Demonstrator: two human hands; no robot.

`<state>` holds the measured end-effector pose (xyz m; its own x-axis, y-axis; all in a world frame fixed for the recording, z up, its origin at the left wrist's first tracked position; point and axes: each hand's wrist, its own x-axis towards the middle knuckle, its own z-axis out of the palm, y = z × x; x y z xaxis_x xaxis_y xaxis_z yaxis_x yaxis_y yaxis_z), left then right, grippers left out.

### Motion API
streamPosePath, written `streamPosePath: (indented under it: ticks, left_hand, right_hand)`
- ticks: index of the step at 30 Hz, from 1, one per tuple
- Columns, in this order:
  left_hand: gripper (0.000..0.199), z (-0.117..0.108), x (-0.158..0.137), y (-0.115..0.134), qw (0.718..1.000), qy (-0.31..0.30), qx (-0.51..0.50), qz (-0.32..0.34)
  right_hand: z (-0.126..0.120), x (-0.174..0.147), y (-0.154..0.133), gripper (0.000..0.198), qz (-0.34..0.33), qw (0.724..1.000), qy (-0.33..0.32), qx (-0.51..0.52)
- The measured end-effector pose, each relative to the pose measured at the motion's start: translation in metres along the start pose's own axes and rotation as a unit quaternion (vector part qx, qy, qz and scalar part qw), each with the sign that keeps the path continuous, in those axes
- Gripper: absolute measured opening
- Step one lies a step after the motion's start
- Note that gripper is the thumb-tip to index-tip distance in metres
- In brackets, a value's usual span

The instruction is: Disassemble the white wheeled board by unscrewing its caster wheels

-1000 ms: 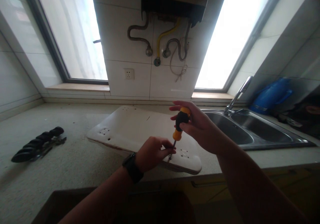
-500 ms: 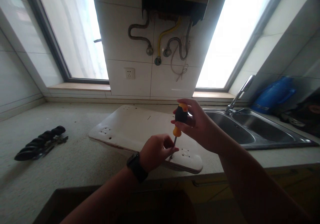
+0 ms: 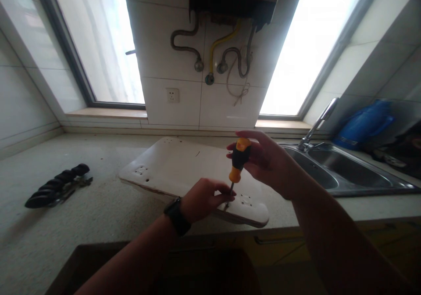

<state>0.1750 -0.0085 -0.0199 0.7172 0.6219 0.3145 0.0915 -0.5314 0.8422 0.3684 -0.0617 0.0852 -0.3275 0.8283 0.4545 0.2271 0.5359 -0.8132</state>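
Observation:
My right hand [image 3: 268, 163] has its fingers round the yellow and black handle of a screwdriver [image 3: 240, 156], with the forefinger lifted off. The screwdriver points down, slightly tilted, at the near right edge of a white board [image 3: 184, 163]. My left hand [image 3: 207, 198], with a black watch on its wrist, pinches the screwdriver's shaft low down. Just below the fingertips a small dark hole or screw shows in the board; I cannot tell which. The board has rounded corners and groups of small holes near them.
Black wheels with metal parts [image 3: 59, 186] lie in a row on the counter [image 3: 108, 220] at the left. A double sink [image 3: 348, 167] with a tap [image 3: 317, 126] is at the right, beside a blue jug [image 3: 363, 124]. Pipes [image 3: 184, 40] hang on the wall.
My right fingers have loosened and shifted on the handle, the forefinger now raised. The screwdriver leans a little more to the right. The view has moved slightly.

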Motion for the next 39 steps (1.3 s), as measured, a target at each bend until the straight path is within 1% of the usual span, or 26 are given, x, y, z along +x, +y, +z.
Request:
streamPosePath:
  ticks: [4, 7, 11, 15, 19, 22, 25, 27, 30, 34, 39]
  left_hand:
    - [0.013, 0.003, 0.003, -0.002, 0.998, 0.032, 0.046, -0.011]
    - [0.012, 0.003, 0.004, -0.001, 0.996, 0.046, 0.071, -0.017]
    - [0.018, 0.003, 0.005, 0.004, 0.995, 0.05, 0.081, -0.027]
    - [0.026, 0.006, 0.007, 0.007, 0.993, 0.058, 0.097, -0.042]
    - [0.033, 0.008, 0.009, 0.005, 0.993, 0.061, 0.091, -0.05]
    - [0.031, 0.005, 0.008, 0.003, 0.996, 0.048, 0.064, -0.034]
    - [0.023, 0.001, 0.006, 0.003, 1.0, 0.0, 0.025, 0.008]
    - [0.018, 0.001, 0.005, 0.002, 1.0, -0.012, 0.012, 0.025]
    - [0.015, 0.003, 0.005, 0.0, 1.0, 0.005, 0.02, 0.015]
    - [0.011, 0.006, 0.006, -0.001, 0.999, 0.03, 0.038, -0.006]
    - [0.011, 0.008, 0.007, 0.002, 0.996, 0.06, 0.064, -0.02]
  right_hand:
    - [0.0, 0.0, -0.001, 0.054, 0.007, 1.0, -0.012, 0.022]
    - [-0.001, -0.001, -0.001, 0.061, 0.01, 1.0, -0.001, -0.015]
    - [0.001, -0.002, 0.001, 0.07, 0.049, 0.996, 0.031, -0.067]
    - [0.006, 0.0, 0.002, 0.076, 0.061, 0.996, 0.055, -0.046]
    - [0.003, 0.001, 0.0, 0.079, 0.054, 0.998, 0.036, -0.003]
    - [-0.003, 0.001, 0.0, 0.076, 0.061, 0.997, 0.024, 0.028]
    - [-0.007, 0.0, 0.002, 0.068, 0.056, 0.997, 0.011, 0.052]
    - [-0.007, 0.0, 0.003, 0.063, 0.052, 0.997, 0.011, 0.062]
    - [-0.007, 0.002, 0.003, 0.06, 0.046, 0.997, 0.022, 0.051]
    - [-0.007, 0.005, 0.0, 0.06, 0.034, 0.999, 0.022, -0.006]
    - [-0.003, 0.006, -0.004, 0.062, 0.044, 0.998, 0.031, -0.03]
